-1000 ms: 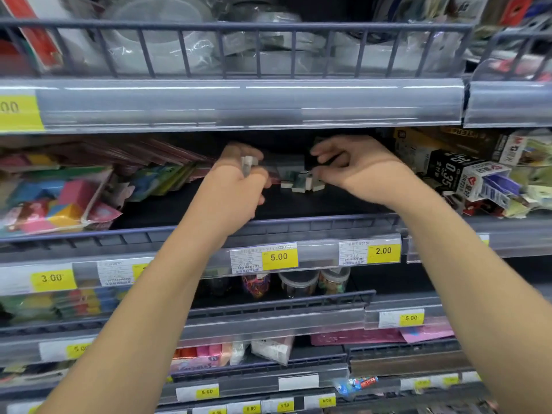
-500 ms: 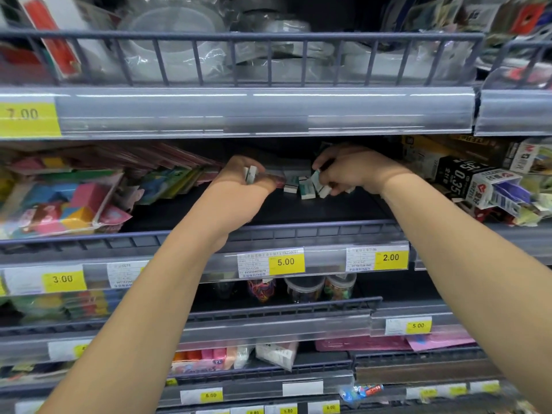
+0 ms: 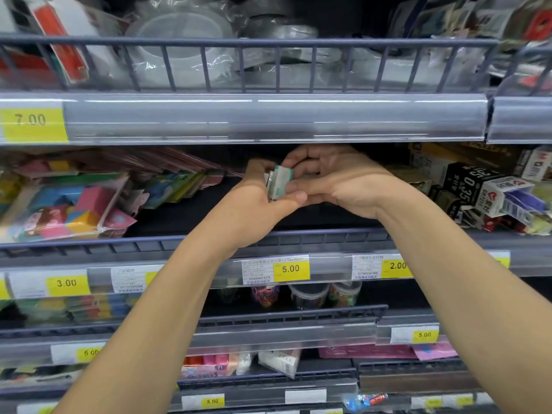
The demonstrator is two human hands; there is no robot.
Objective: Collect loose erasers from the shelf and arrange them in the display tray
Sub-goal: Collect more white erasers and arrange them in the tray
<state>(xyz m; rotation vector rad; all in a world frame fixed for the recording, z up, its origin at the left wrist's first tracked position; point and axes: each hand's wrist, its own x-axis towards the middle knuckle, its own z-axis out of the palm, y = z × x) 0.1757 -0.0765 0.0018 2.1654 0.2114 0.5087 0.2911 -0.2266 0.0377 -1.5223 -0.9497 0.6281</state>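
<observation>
A small stack of white erasers with green sleeves point(image 3: 279, 182) is upright between both hands, above the dark middle shelf point(image 3: 185, 216). My left hand point(image 3: 254, 207) is shut on the stack, thumb under it. My right hand point(image 3: 337, 180) presses against the stack's right side with curled fingers. Both hands reach under the upper shelf's price rail. Any loose erasers further back are hidden behind my hands. No display tray can be told apart in this view.
Colourful packets point(image 3: 59, 204) fill the shelf's left part, black and white boxes point(image 3: 484, 189) its right. A grey price rail point(image 3: 268, 118) hangs just above my hands. The shelf's front fence point(image 3: 313, 237) runs below my wrists. Lower shelves hold small jars point(image 3: 310, 297) and packets.
My right hand has come left from the loose erasers on the shelf and now meets my left hand. The erasers are gathered into one stack between both hands.
</observation>
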